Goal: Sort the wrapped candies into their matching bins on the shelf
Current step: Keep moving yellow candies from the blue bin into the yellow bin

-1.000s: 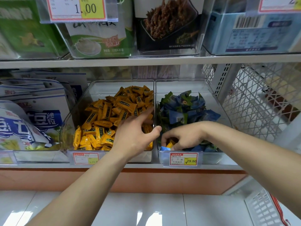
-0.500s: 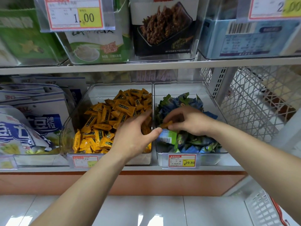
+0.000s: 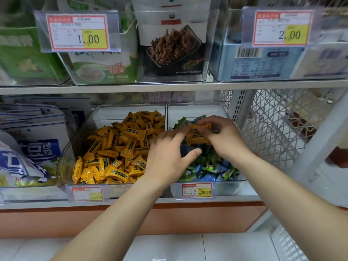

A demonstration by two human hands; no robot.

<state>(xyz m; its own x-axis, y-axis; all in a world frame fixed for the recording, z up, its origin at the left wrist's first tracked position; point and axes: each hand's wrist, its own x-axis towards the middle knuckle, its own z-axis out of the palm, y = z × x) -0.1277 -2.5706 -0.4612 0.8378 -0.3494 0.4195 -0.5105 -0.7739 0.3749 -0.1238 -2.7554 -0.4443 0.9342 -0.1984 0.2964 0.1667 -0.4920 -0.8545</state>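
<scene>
Two clear bins stand side by side on the lower shelf. The left bin is heaped with orange wrapped candies. The right bin holds blue and green wrapped candies. Above the right bin my right hand pinches orange candies, one or two of them. My left hand reaches across from the left bin with fingers spread, fingertips touching those orange candies, thumb extended below them.
Price tags hang on both bin fronts. Blue-and-white snack bags fill the bin further left. Upper shelf carries clear bins with boxed goods. A white wire mesh panel closes the shelf's right end.
My right hand rose from the front of the blue-green bin, carrying orange candies up and back. My left hand moved right to meet them. The view has drawn closer to the shelf.
</scene>
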